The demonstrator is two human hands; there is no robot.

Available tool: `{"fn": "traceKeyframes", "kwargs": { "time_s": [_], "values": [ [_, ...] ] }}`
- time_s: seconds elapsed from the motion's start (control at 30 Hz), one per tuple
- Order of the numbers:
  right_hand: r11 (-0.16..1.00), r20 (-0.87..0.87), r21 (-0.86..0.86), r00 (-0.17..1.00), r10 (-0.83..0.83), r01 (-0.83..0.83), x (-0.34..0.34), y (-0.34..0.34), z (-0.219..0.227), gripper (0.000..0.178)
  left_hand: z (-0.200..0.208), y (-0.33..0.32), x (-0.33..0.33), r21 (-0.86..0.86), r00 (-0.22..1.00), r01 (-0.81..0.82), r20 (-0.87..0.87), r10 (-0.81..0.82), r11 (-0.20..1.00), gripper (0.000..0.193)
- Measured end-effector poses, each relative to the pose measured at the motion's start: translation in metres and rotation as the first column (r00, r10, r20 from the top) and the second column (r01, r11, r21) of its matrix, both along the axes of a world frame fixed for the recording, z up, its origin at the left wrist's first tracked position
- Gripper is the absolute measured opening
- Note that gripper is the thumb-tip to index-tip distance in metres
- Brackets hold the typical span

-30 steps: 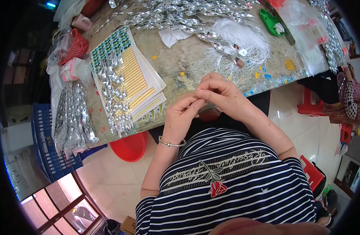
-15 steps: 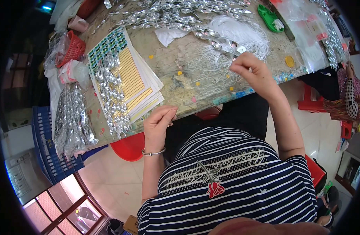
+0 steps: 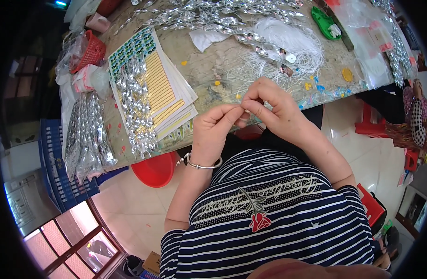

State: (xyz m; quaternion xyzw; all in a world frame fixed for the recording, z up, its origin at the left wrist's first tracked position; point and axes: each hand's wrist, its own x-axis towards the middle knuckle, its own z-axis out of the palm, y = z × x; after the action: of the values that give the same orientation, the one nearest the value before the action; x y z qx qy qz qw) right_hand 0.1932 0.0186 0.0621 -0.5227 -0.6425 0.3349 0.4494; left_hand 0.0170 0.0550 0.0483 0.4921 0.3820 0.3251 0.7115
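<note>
My left hand (image 3: 214, 129) and my right hand (image 3: 276, 111) meet fingertip to fingertip over the table's near edge. Both are closed in a pinch, and whatever lies between the fingers is too small to make out. Beyond my right hand a bundle of white thread (image 3: 288, 39) spreads loose strands toward me. Twisted silver foil strips (image 3: 262, 50) reach across it from the far side. A bracelet (image 3: 205, 163) circles my left wrist, with a bit of twisted silver showing beside it.
Printed sticker sheets (image 3: 158, 88) lie at left under more silver twists (image 3: 132, 104). Bagged foil strips (image 3: 88, 139) hang over the left edge beside a red basket (image 3: 89, 52). A green dish (image 3: 322, 21) stands far right. Below the table is a red stool (image 3: 153, 169).
My right hand has come left and down from beside the thread bundle to meet my left hand. The left hand has moved right and slightly up.
</note>
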Motion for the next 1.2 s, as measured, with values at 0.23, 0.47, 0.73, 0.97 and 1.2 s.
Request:
{"fn": "traceKeyframes", "kwargs": {
  "time_s": [0.23, 0.47, 0.73, 0.97, 1.2],
  "values": [
    [0.993, -0.072, -0.069, 0.993, -0.097, 0.092, 0.018, -0.002, -0.003, 0.007, 0.0, -0.003, -0.007, -0.008, 0.999, 0.021, -0.029, -0.021, 1.0, 0.014],
    [0.992, -0.124, -0.121, 0.991, -0.059, 0.044, 0.006, -0.002, 0.0, 0.008, 0.002, -0.004, -0.002, -0.075, 1.0, 0.004, 0.016, -0.003, 0.997, 0.016],
    [0.995, -0.119, -0.102, 0.993, -0.013, 0.001, -0.003, 0.002, 0.0, 0.007, 0.001, -0.004, -0.001, -0.061, 0.999, 0.044, 0.004, -0.044, 0.997, 0.015],
    [0.94, -0.351, -0.286, 0.893, -0.283, 0.185, 0.009, -0.004, -0.004, 0.018, 0.0, -0.003, -0.003, -0.016, 0.999, 0.044, 0.006, -0.044, 0.999, 0.013],
    [0.948, -0.323, -0.318, 0.94, -0.113, 0.005, 0.001, -0.015, -0.01, 0.022, -0.003, -0.004, -0.003, -0.035, 0.998, 0.07, 0.005, -0.07, 0.997, 0.014]
  ]
}}
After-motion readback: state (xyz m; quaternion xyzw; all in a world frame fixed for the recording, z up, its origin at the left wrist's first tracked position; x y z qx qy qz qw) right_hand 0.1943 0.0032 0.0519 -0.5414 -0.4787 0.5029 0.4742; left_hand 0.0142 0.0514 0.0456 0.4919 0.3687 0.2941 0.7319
